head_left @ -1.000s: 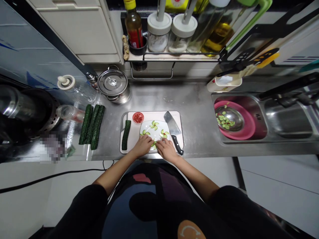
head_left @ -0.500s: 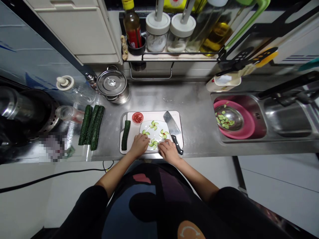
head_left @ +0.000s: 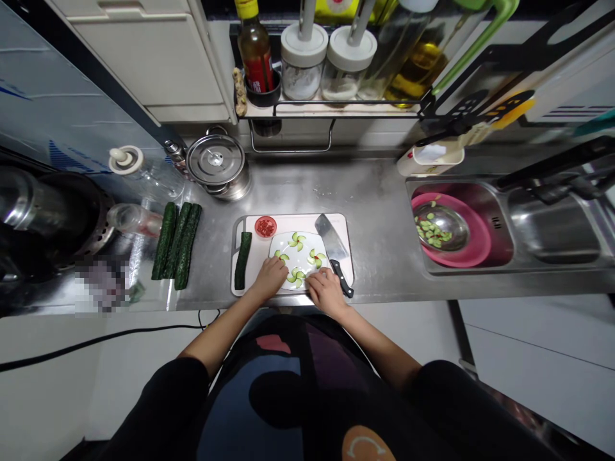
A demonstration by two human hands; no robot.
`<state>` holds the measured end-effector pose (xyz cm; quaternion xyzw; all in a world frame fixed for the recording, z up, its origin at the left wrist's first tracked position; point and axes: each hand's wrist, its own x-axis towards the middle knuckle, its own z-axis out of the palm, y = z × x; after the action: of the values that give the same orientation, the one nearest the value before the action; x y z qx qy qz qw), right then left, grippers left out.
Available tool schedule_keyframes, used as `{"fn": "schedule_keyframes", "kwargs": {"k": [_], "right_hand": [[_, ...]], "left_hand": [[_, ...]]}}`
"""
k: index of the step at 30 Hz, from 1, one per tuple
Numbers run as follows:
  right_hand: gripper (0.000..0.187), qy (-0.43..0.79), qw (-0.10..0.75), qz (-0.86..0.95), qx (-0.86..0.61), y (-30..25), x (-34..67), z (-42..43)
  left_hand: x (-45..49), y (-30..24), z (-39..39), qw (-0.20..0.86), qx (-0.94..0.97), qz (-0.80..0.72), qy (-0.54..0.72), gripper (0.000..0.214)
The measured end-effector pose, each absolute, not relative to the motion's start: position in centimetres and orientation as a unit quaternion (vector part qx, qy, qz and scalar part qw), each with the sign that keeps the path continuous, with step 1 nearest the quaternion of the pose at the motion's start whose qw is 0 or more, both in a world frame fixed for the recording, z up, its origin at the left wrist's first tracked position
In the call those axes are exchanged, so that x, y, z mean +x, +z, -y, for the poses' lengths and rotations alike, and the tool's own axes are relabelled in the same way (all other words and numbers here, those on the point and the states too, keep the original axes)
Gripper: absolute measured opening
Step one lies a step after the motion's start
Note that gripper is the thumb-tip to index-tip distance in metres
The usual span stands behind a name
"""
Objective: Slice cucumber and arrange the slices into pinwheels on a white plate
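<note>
I am standing at the steel counter (head_left: 375, 250), with both hands working at the white plate (head_left: 302, 248), which is lying on the cutting board (head_left: 257, 264). My left hand (head_left: 271, 278) is bending its fingers over the plate's left edge; my right hand (head_left: 327, 288) is curling loosely at the lower right edge. Whether either is gripping anything, I cannot tell.

Four fans of cucumber slices (head_left: 296, 277) are sitting around the plate, the nearest lying between my hands; red is showing at the right-hand one. In my judgement, the step in hand is arranging this nearest fan. The next move is calling for light fingertip contact, keeping the slices in their curve and the other fans undisturbed.

A red dish of chopped red pieces (head_left: 266, 226) is standing at the upper left of the plate, a cucumber length (head_left: 243, 260) is lying left of it, and the cleaver (head_left: 332, 237) is lying to the right, its handle near my right hand.
</note>
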<state>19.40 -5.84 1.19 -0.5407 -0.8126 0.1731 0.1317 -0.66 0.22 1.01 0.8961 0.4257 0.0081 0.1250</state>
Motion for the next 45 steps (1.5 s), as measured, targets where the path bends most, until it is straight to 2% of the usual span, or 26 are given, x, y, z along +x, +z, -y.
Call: {"fn": "schedule_keyframes", "kwargs": {"k": [12, 18, 24, 30, 45], "right_hand": [[0.021, 0.236, 0.200, 0.733, -0.606, 1.7, 18.3, 4.4], [0.016, 0.243, 0.162, 0.744, -0.600, 2.0, 17.8, 4.0], [0.017, 0.227, 0.124, 0.762, -0.594, 1.9, 17.9, 3.9], [0.017, 0.239, 0.130, 0.759, -0.591, 1.2, 18.0, 3.8], [0.013, 0.242, 0.113, 0.754, -0.600, 0.5, 17.6, 3.7]], "left_hand": [[-0.1, 1.3, 0.4, 0.204, 0.871, -0.433, 0.110, 0.011], [0.4, 1.5, 0.8, 0.240, 0.864, -0.436, 0.075, 0.016], [0.9, 1.8, 0.9, 0.314, 0.830, -0.452, 0.084, 0.012], [1.1, 1.8, 1.1, 0.359, 0.788, -0.491, 0.096, 0.012], [1.4, 1.2, 1.4, 0.330, 0.795, -0.502, 0.083, 0.015]]}}
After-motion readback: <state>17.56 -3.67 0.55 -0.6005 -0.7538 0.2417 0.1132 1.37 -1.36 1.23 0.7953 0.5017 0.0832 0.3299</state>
